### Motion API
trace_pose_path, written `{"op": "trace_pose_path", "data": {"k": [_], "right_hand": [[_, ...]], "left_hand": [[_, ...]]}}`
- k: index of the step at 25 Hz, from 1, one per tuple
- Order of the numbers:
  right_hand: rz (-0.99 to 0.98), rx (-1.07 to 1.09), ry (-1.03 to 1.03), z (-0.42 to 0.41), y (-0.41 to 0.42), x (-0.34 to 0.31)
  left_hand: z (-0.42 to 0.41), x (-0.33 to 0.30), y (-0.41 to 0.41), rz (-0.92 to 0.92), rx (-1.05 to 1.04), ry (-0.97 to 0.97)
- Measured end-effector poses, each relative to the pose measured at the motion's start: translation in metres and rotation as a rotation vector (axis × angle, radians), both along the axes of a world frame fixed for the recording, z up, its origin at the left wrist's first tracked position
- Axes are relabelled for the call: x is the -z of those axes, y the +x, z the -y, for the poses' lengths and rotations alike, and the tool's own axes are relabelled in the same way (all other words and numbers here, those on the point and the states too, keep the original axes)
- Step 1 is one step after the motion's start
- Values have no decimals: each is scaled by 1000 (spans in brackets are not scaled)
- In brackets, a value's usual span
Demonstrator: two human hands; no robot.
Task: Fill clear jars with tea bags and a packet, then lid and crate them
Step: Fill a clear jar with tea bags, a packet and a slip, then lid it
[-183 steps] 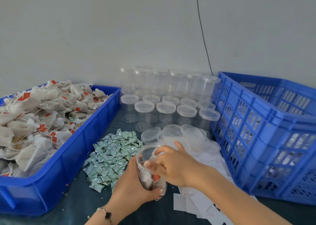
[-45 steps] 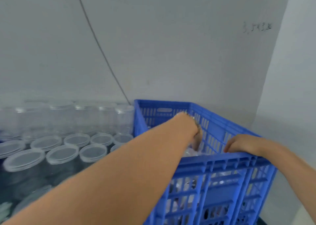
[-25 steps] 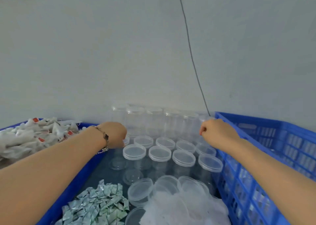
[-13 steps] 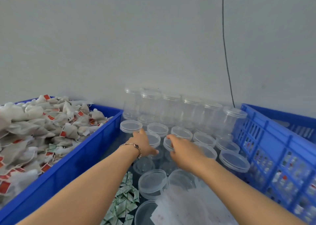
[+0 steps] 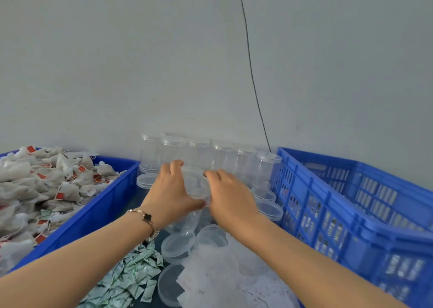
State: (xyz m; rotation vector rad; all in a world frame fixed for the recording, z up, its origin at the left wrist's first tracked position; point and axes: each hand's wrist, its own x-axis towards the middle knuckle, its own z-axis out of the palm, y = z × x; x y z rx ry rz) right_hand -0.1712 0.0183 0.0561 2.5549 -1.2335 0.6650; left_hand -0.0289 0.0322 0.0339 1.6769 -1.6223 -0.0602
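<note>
Hands on a fresh jar (image 5: 195,186), lifted off the front row since half a second ago, when both only reached the lidded tops. Left hand (image 5: 172,190) curled round the jar's left side and rim, thumb along the front; right hand (image 5: 230,196) clasped on the right side at the lid. Jar tilted, clear of the table, apparently empty. Previous jar already dropped in the crate (image 5: 351,214) at right; new cycle judged begun, lid removal next. Remaining jars (image 5: 210,153) stacked against the wall. Tea bags (image 5: 46,186) heaped in a bin (image 5: 98,214) at left; packets (image 5: 131,275) and loose lids (image 5: 178,244) on dark table nearer in, paper slips (image 5: 234,282) beside. Plain grey wall behind, thin black cable (image 5: 251,73) hanging down.
</note>
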Motion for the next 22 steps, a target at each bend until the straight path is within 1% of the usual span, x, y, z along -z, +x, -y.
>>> {"op": "trace_pose_path", "data": {"k": [2,3,5,7,9,11,13,16,20,22], "right_hand": [[83,48,105,-25,1,-9],[63,83,158,-37,1,-10],[-42,143,255,-60,-1,-5],[-110,144,359,-79,-7,0],[-218,137,437,-93,-12,4],[-357,117,446,-107,-12,11],[-432,77,429,-117,-8,21],[-422,63,403,-123,4,32],[-447,69,304,-123,17,36],[-442,49,295,-121,16,39]], "left_hand": [[-28,5,-12,-62,66,8],[-40,10,-17,-90,95,23],[-67,25,-24,-155,124,42],[-91,43,-27,-219,130,57],[-113,59,-26,-252,181,115],[-128,74,-23,-241,228,200],[-137,86,-17,-242,236,257],[-137,102,-7,-291,214,276],[-136,117,-8,-392,144,277],[-137,124,-9,-438,143,274]]}}
